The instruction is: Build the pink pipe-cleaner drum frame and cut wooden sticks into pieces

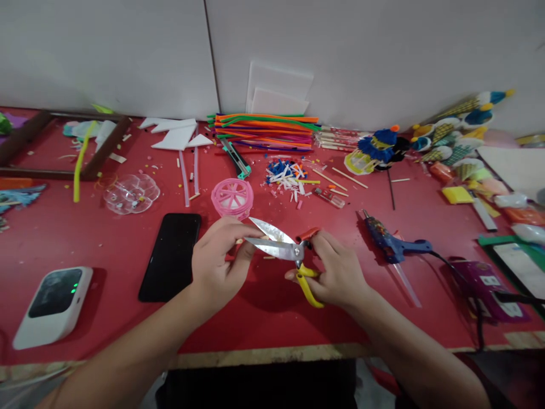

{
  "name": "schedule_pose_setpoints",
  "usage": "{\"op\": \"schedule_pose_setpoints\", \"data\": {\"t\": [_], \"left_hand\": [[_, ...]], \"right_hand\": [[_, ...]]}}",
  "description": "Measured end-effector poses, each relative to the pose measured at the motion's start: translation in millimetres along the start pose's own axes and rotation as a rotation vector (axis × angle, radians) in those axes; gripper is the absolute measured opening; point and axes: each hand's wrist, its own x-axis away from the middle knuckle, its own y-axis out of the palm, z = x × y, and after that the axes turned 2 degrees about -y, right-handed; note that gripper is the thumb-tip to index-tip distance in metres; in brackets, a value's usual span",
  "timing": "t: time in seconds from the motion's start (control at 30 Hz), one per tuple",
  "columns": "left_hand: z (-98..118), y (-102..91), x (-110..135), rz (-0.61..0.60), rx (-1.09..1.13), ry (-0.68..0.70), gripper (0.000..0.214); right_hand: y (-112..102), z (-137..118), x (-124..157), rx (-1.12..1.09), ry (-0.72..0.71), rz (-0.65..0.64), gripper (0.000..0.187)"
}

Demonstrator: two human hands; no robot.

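My right hand [338, 270] grips a pair of scissors [281, 249], with one yellow handle and one red handle showing. The blades are parted and point left toward the fingers of my left hand [219, 255]. Those fingers are pinched together around a small, pale wooden stick [239, 241], mostly hidden by the fingertips and blades. Just beyond my left hand lies a pink wheel-shaped piece [232, 197]. A black phone [171, 255] rests on the red table [264, 318], left of that hand.
A blue glue gun [389, 238] with a cord lies to the right. Behind are a utility knife [236, 158], colourful pipe cleaners [268, 130] and cut scraps [287, 173]. At left sit a white device [55, 307], a clear palette [131, 193] and a brown frame [46, 173].
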Motion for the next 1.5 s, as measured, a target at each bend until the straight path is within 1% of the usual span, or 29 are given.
{"op": "schedule_pose_setpoints", "data": {"t": [0.13,0.3,0.43,0.57,0.77,0.93,1.03,1.23,1.5], "left_hand": [[1.1,-1.2,-1.2,-0.016,-0.039,-0.022,0.018],[2.6,-2.1,-1.0,-0.013,-0.024,-0.005,0.016],[2.7,-2.4,-1.7,-0.024,-0.031,-0.031,0.017],[1.6,-2.3,-3.1,-0.022,-0.023,-0.008,0.017],[2.0,-2.4,-1.6,-0.027,-0.018,-0.019,0.018],[2.2,-2.3,-1.9,-0.025,-0.016,-0.015,0.018],[1.7,-2.0,-2.3,-0.023,-0.027,-0.003,0.017],[1.9,-1.0,-1.0,-0.027,-0.031,0.012,0.017],[1.9,0.8,-1.3,-0.022,-0.027,0.009,0.019]], "right_hand": [[-1.2,-0.3,-0.8,-0.031,0.005,0.004,0.034],[-1.4,-0.2,0.8,-0.077,-0.004,-0.006,0.032],[-1.8,-0.5,0.6,-0.059,0.0,-0.01,0.034],[-1.8,-1.1,-0.6,-0.036,0.01,-0.019,0.037],[-1.8,-0.5,-0.3,-0.047,0.029,-0.03,0.039],[-2.6,-1.3,-1.2,-0.027,0.031,-0.012,0.043],[-3.1,-1.8,-1.4,-0.023,0.036,0.02,0.042],[-3.8,0.6,0.6,0.066,-0.004,0.077,0.04],[-0.7,1.4,3.4,0.122,0.01,0.073,0.039]]}}
